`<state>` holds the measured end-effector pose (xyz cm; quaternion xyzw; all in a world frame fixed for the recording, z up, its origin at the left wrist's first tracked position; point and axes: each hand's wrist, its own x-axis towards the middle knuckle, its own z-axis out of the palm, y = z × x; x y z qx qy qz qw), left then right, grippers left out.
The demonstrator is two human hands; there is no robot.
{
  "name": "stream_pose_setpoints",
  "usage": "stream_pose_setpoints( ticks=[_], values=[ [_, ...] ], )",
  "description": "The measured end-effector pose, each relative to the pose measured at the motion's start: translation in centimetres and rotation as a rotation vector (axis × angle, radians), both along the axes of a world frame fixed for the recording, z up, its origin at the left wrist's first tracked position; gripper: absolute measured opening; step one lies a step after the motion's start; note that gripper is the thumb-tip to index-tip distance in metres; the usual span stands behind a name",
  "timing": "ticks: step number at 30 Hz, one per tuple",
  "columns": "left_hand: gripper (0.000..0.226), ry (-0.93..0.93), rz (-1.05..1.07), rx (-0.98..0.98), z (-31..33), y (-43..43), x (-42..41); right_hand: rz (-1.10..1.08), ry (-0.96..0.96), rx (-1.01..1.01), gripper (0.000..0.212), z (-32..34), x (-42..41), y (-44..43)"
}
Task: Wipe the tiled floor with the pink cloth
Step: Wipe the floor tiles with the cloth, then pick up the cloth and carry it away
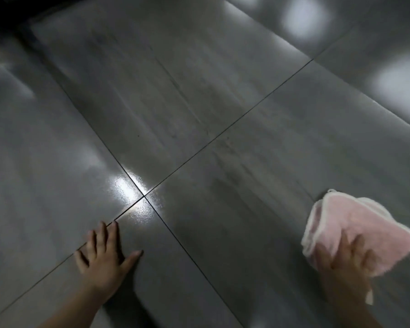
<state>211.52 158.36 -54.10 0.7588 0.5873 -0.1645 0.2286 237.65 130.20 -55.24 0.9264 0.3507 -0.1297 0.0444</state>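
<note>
Nearest the camera, two bare forearms reached in from the bottom edge. The left hand [104, 259] lay flat on the floor [199, 102], palm down, fingers straight and spread, thumb stretched out to the right, holding nothing. Its fingertips reached a dark grout line [57, 263]. The right hand [343, 263], blurred, pressed down on the pink cloth [355, 223] with fingers that looked laid out fairly straight over it rather than curled round it. The cloth sat on the tile at the right side, crumpled, with a white edge, spreading beyond the fingers; a small white corner of it stuck out beside the wrist. Further on, between the hands, two grout lines crossed, and a bright glare [128, 188] shone just beside that crossing. Beyond lay large glossy grey tiles with faint streaks, and soft light patches [305, 17] at the far right
</note>
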Motion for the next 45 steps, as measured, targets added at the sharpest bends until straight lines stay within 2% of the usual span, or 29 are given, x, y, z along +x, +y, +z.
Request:
stream_pose_setpoints(
  ticks=[1, 3, 4, 6, 9, 12, 14, 15, 17, 20, 22, 24, 26, 29, 30, 31, 33, 35, 36, 38, 40, 43, 45],
  values=[
    [0.118, -0.005, 0.001, -0.016, 0.2, 0.0, 0.1, 0.029, 0.003, -0.008, 0.036, -0.2, -1.0, 1.7],
    [0.129, -0.008, 0.008, -0.047, 0.6, 0.3, 0.1, -0.091, 0.095, -0.084, 0.055, 0.4, -1.1, 6.1],
    [0.138, 0.003, 0.002, -0.065, 0.7, 0.5, 0.1, -0.184, 0.188, -0.035, 0.065, 0.9, -1.4, 8.9],
    [0.147, 0.013, -0.002, -0.054, 0.5, 0.8, 0.0, -0.218, 0.178, 0.116, 0.065, 0.7, -3.6, 14.4],
    [0.146, -0.007, 0.004, -0.069, -0.1, 0.9, -0.4, 0.218, 0.032, 0.215, 0.062, -0.5, -9.0, 21.8],
    [0.145, 0.016, -0.049, -0.058, -0.6, 0.9, -0.5, 0.702, 0.064, 0.263, 0.063, -1.1, -12.4, 26.1],
    [0.148, -0.001, -0.011, -0.061, -0.9, 0.9, -0.7, 0.919, 0.122, 0.305, 0.062, -1.0, -10.9, 27.4],
    [0.147, -0.046, 0.026, -0.042, -0.9, 0.9, -0.9, 0.955, 0.062, 0.350, 0.061, -0.8, -8.7, 28.0],
    [0.132, -0.107, 0.019, 0.002, -0.9, 0.9, -1.1, 0.803, 0.003, 0.404, 0.061, -0.7, -1.9, 28.9],
    [0.097, -0.053, -0.078, -0.083, -1.3, 1.2, -1.5, 0.267, 0.114, 0.210, 0.071, -0.1, 8.0, 27.7],
    [0.086, -0.039, -0.116, -0.046, -1.7, 1.3, -1.7, -0.066, 0.123, 0.087, 0.065, 0.1, 9.5, 27.7],
    [0.086, -0.064, -0.121, -0.005, -1.9, 1.2, -1.9, -0.163, 0.097, 0.082, 0.061, 0.2, 6.0, 30.4],
    [0.084, -0.062, -0.102, 0.025, -2.1, 1.2, -2.0, -0.032, 0.117, 0.065, 0.059, 0.6, 0.3, 34.5],
    [0.081, -0.055, -0.085, 0.012, -2.3, 1.2, -1.9, 0.531, 0.248, 0.132, 0.056, 0.0, -9.9, 36.6],
    [0.082, -0.044, -0.089, -0.004, -2.3, 1.2, -1.9, 0.763, 0.179, 0.187, 0.051, -0.9, -12.4, 36.0],
    [0.083, -0.035, -0.093, -0.002, -2.2, 1.1, -2.0, 0.851, 0.144, 0.222, 0.051, -1.0, -13.5, 35.5],
    [0.084, 0.010, -0.120, -0.002, -2.0, 1.1, -1.8, 0.873, 0.195, 0.164, 0.055, -0.4, -12.1, 35.2],
    [0.085, 0.047, -0.143, -0.043, -1.8, 0.9, -1.8, 0.932, 0.150, 0.114, 0.056, -1.0, -8.6, 33.8],
    [0.089, 0.051, -0.129, -0.035, -1.6, 1.0, -1.8, 0.869, 0.113, 0.140, 0.059, -1.4, -6.4, 32.8],
    [0.115, 0.005, -0.104, 0.035, -1.5, 1.2, -1.4, 0.669, 0.012, 0.201, 0.060, -2.3, -2.0, 29.3],
    [0.129, -0.002, -0.048, -0.035, -1.0, 1.0, -1.3, 0.520, 0.017, 0.164, 0.062, -3.0, 1.6, 23.5],
    [0.111, 0.053, -0.016, -0.132, 0.2, 1.0, -0.4, 0.378, 0.003, 0.259, 0.061, -2.0, 3.4, 15.9],
    [0.095, 0.099, -0.022, -0.130, 0.6, 0.8, 0.1, 0.369, -0.040, 0.325, 0.050, -1.3, 3.2, 12.3]
  ],
)
